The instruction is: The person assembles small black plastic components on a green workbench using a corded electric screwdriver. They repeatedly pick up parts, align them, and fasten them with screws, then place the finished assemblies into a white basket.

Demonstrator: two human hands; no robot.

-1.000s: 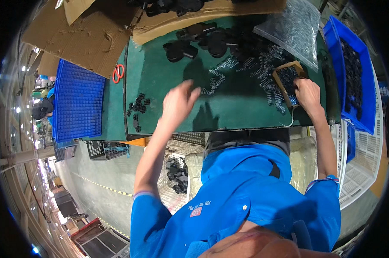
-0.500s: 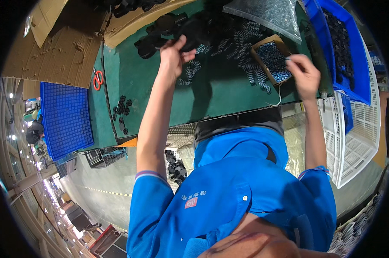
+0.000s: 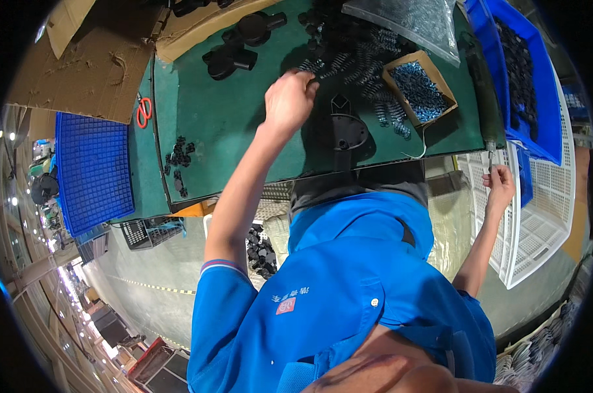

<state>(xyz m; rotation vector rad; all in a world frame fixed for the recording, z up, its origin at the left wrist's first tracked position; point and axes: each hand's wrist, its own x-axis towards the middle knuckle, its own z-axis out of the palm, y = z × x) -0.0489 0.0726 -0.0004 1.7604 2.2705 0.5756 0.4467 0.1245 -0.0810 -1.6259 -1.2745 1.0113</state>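
My left hand (image 3: 290, 101) is over the green table, its fingers curled at the near edge of a pile of coil springs (image 3: 339, 65). Whatever those fingers hold is hidden. At the table's right edge, my right hand (image 3: 499, 187) pinches at the tip of a screwdriver bit (image 3: 490, 157); anything between the fingers is too small to name. A black plastic part (image 3: 350, 133) with a rounded body lies between my hands at the near table edge. Small bluish screws (image 3: 418, 92) fill an open cardboard box (image 3: 444, 111) to its right.
Two more black parts (image 3: 229, 61) lie farther back. Red-handled scissors (image 3: 144, 112) and small black pieces (image 3: 180, 154) are on the left. A blue crate (image 3: 93, 173) stands at the left, a blue bin (image 3: 542, 124) of black pieces at the right, above a white basket (image 3: 539, 242).
My left hand has moved right and nearer, away from the black parts. One black part now rests at the near edge. My right hand went from the screw box to the screwdriver bit.
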